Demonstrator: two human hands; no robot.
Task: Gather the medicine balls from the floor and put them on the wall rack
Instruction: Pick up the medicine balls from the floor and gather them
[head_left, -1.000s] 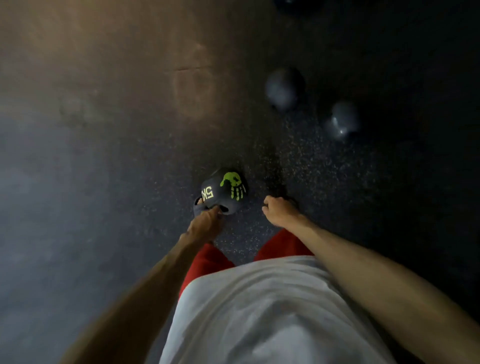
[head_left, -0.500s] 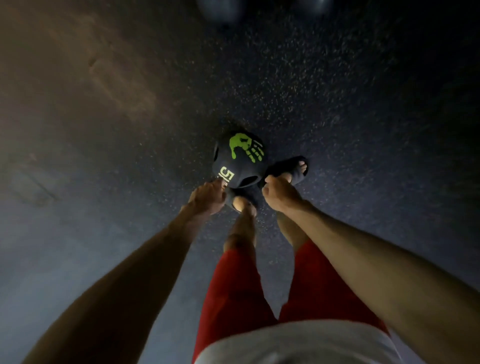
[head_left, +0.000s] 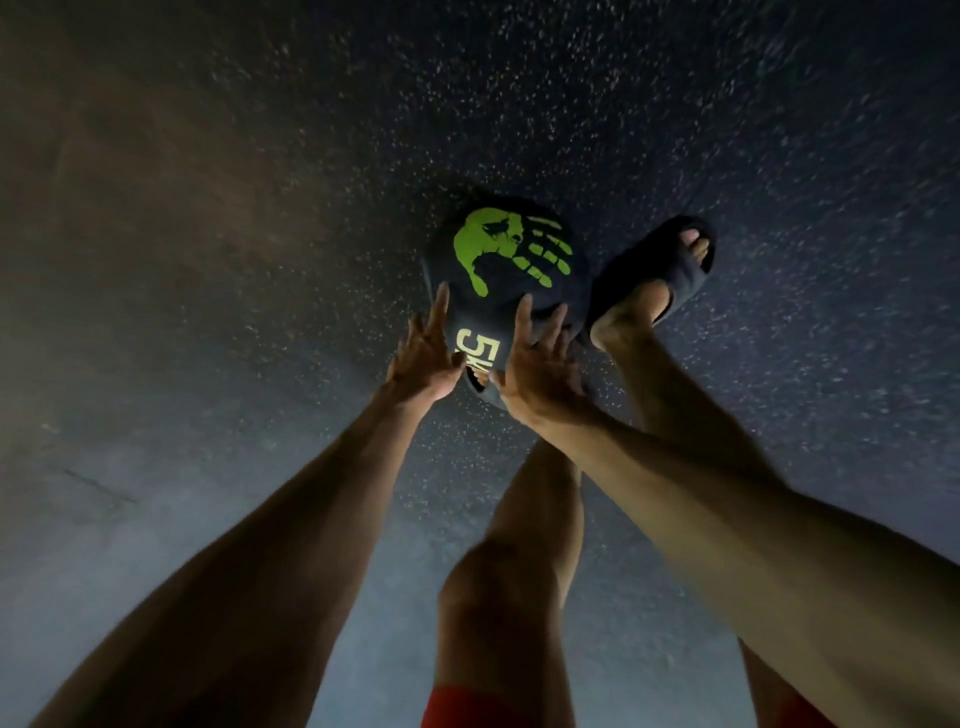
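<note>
A dark medicine ball (head_left: 511, 291) with a green handprint and a pale "5K" marking lies on the speckled rubber floor straight below me. My left hand (head_left: 423, 353) reaches down at its left side, fingers straight and spread, fingertips against the ball. On the ball's near right side is my right hand (head_left: 537, 371), also with fingers extended and touching. Neither hand curls round the ball. The lower edge of the ball is hidden behind my hands.
My right foot in a dark slide sandal (head_left: 654, 275) stands right beside the ball on its right. My bare legs and red shorts (head_left: 467, 709) fill the lower middle. Dark speckled floor (head_left: 260, 182) surrounds the ball.
I have bent lower, so the ball looks much closer. Both hands went from curled fists near the ball to straight, spread fingers against it. The other balls farther off have left the view.
</note>
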